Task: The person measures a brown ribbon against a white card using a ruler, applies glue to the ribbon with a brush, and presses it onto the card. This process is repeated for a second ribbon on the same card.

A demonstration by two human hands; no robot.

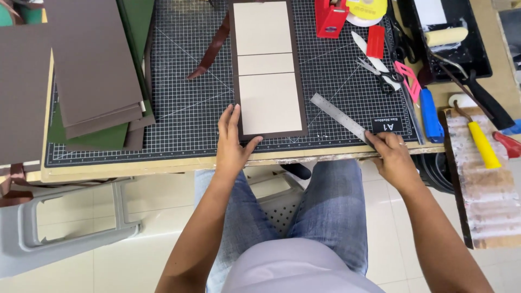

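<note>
Head view: left hand [232, 142], fingers flat and unclenched, pins the brown sheet with three cream boards [268, 70] on the cutting mat [179, 108]. Right hand [392, 156] pinches the steel ruler [341, 116]'s near end. Best practice: keep pressure flat, align ruler to grid.

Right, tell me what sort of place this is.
Likely a craft or bookbinding workbench: a gridded cutting mat, a steel ruler under the right hand, and a paint roller in its tray.
</note>
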